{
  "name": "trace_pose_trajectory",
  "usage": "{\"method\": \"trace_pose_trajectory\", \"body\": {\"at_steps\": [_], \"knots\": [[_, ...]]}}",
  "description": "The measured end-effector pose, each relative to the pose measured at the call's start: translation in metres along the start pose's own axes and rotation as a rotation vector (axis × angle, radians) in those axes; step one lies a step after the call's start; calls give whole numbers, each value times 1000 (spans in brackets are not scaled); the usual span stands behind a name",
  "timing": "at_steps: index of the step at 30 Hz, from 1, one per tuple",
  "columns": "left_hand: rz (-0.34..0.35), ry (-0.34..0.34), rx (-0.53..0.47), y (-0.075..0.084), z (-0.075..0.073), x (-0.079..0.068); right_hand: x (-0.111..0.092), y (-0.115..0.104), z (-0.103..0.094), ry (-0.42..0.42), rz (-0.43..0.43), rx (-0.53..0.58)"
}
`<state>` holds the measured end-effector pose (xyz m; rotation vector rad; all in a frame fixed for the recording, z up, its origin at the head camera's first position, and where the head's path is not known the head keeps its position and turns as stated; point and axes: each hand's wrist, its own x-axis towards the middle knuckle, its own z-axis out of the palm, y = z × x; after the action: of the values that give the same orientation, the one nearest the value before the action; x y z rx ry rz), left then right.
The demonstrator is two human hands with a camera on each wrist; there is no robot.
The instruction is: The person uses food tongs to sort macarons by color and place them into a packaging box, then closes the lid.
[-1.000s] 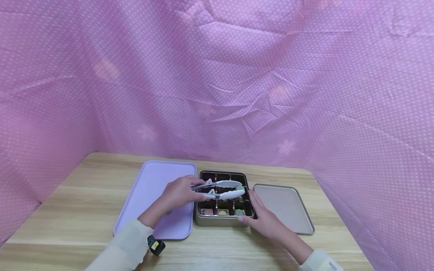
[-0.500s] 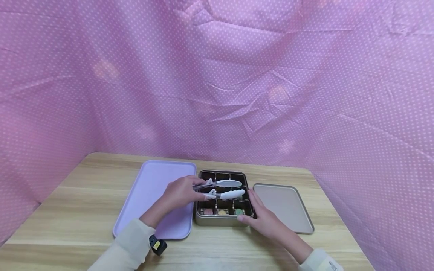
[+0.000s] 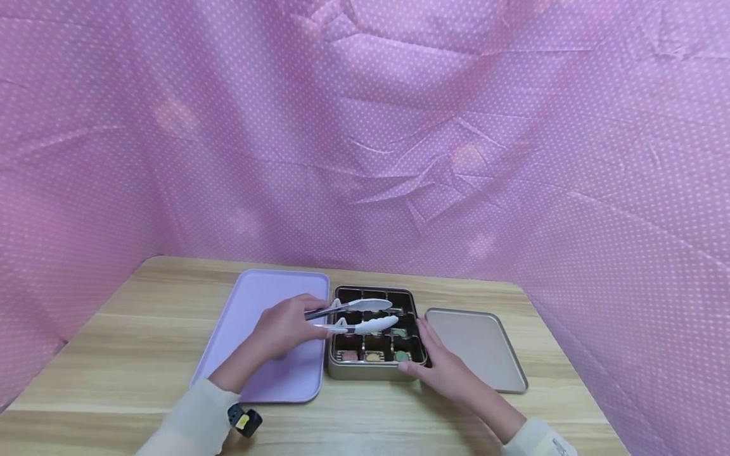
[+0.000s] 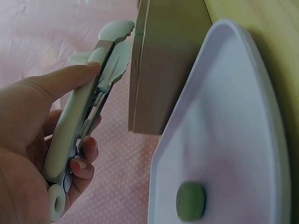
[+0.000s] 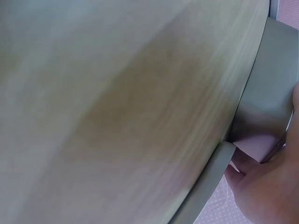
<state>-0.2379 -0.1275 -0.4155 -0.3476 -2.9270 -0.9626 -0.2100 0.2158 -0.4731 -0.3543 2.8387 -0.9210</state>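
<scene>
My left hand (image 3: 285, 328) holds a pair of tongs (image 3: 373, 325) with pale scalloped tips. The tips are spread apart above the box with nothing between them; thumb and fingers wrap the handles in the left wrist view. The bronze-coloured box (image 3: 371, 372) is divided into dark compartments. Its front row has a reddish piece (image 3: 349, 356), a yellow piece (image 3: 374, 356) and a green piece (image 3: 402, 356); another green piece (image 3: 399, 332) lies one row behind. My right hand (image 3: 445, 370) rests on the box's front right corner, fingers along its side, thumb at the front rim.
A lilac tray (image 3: 256, 288) lies left of the box. On it sits a rounded green piece (image 4: 190, 201), mostly behind my left hand in the head view. The flat metal lid (image 3: 479, 348) lies to the right. Pink dotted cloth (image 3: 365, 158) hangs around the wooden table (image 3: 142, 329).
A green piece between the tongs' tips has been let go into the box's right-hand compartment, behind the front row. My left hand and the tongs have moved left. The right hand stays put.
</scene>
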Motion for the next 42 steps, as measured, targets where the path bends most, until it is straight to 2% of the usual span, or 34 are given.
{"method": "trace_pose_trajectory", "body": {"at_steps": [6, 12, 18, 22, 32, 37, 42], "knots": [[-36, 19, 31, -11, -16, -14, 0, -1, -1, -4, -6, -5], [-31, 53, 42, -26, -31, -29, -1, -2, -2, -5, -15, -10], [-12, 95, 61, -43, -43, -49, 1, -3, 0, -2, -13, -6], [-29, 103, 60, -53, -50, -65, 1, -4, 1, -7, -4, 2], [-48, 115, 63, -69, -56, -92, -2, -5, 0, 3, 13, 1], [-92, 107, 84, -76, -58, -104, -2, -6, 1, -5, 16, 26], [-146, 83, 87, -90, -60, -118, -2, -6, 0, -7, 17, 37]]}}
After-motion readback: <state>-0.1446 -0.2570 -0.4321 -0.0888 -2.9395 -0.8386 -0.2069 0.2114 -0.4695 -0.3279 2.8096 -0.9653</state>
